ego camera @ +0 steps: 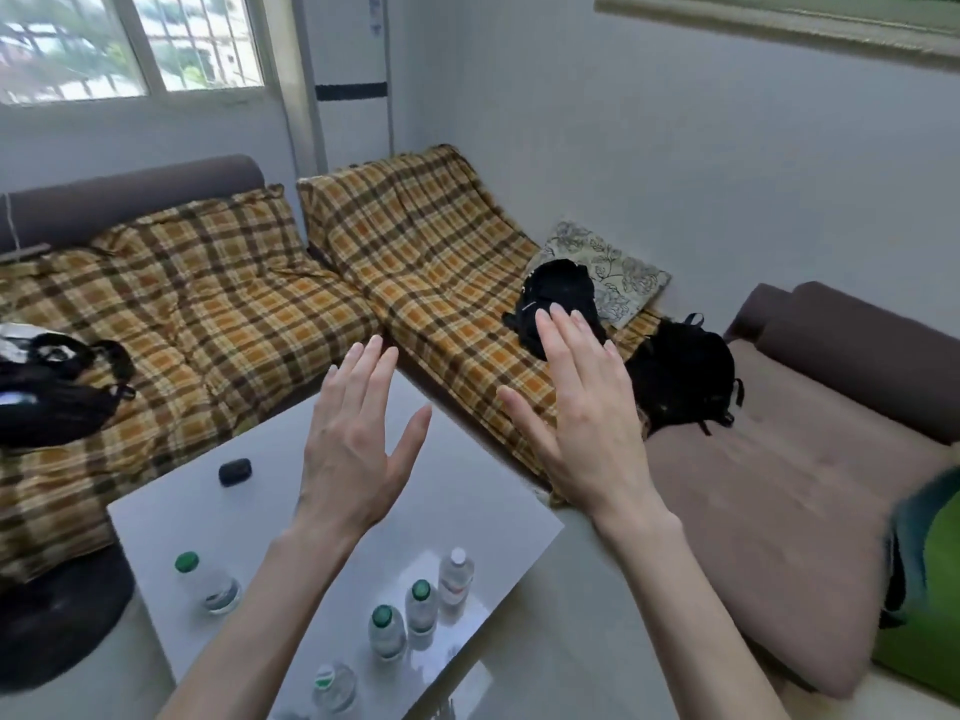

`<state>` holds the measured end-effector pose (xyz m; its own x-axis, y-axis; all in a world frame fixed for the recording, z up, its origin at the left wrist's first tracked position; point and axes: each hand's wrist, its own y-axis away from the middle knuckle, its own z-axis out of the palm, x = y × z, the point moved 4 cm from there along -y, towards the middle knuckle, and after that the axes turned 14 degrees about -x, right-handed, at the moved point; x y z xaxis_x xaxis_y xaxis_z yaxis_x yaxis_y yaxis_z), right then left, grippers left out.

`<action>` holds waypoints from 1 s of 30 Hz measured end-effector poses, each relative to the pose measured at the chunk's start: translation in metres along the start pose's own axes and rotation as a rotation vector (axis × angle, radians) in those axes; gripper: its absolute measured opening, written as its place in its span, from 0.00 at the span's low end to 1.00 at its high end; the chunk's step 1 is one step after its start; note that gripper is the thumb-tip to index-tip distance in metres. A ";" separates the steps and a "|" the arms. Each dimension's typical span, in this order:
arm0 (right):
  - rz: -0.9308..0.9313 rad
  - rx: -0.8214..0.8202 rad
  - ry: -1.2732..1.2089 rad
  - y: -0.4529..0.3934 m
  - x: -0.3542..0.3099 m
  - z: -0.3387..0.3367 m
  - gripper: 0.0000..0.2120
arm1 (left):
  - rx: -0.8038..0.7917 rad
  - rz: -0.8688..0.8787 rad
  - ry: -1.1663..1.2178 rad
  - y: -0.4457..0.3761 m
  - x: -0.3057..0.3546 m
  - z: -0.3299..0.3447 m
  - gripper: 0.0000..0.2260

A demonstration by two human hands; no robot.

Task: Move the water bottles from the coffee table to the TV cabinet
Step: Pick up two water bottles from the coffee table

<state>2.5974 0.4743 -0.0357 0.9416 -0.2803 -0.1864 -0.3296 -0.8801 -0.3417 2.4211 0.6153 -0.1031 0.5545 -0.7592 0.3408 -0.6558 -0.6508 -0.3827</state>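
Note:
Several clear plastic water bottles stand on the white coffee table point(171, 517). One green-capped bottle point(210, 582) is at the left, two more green-capped ones point(385, 631) point(421, 605) are near the front, a white-capped bottle point(456, 574) stands beside them, and another bottle point(332, 685) sits at the bottom edge. My left hand point(353, 449) and my right hand point(582, 413) are raised above the table with fingers spread, palms away from me, holding nothing. The TV cabinet is out of view.
A small black case point(235, 471) lies on the table's far part. Plaid-covered sofas point(218, 293) wrap around the table, with black bags point(57, 392) point(680, 376) on them. A brown sofa seat point(779, 475) is at the right, a green cushion point(930, 605) at its edge.

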 end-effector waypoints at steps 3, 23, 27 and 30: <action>-0.062 -0.046 -0.029 -0.027 0.002 0.017 0.34 | 0.013 -0.073 -0.032 -0.009 -0.011 0.003 0.29; -0.564 -0.349 -0.285 -0.133 0.063 0.136 0.32 | 0.047 -0.637 -0.077 0.005 0.003 0.086 0.30; -0.596 -0.457 -0.310 -0.111 0.071 0.171 0.32 | 0.019 -0.727 -0.023 0.037 0.004 0.117 0.28; -0.613 -0.537 -0.287 -0.087 0.078 0.199 0.32 | -0.036 -0.778 0.007 0.064 0.003 0.144 0.28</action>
<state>2.6859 0.6055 -0.2039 0.8651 0.3470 -0.3621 0.3759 -0.9266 0.0101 2.4542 0.5697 -0.2506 0.8588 -0.0838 0.5054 -0.0956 -0.9954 -0.0026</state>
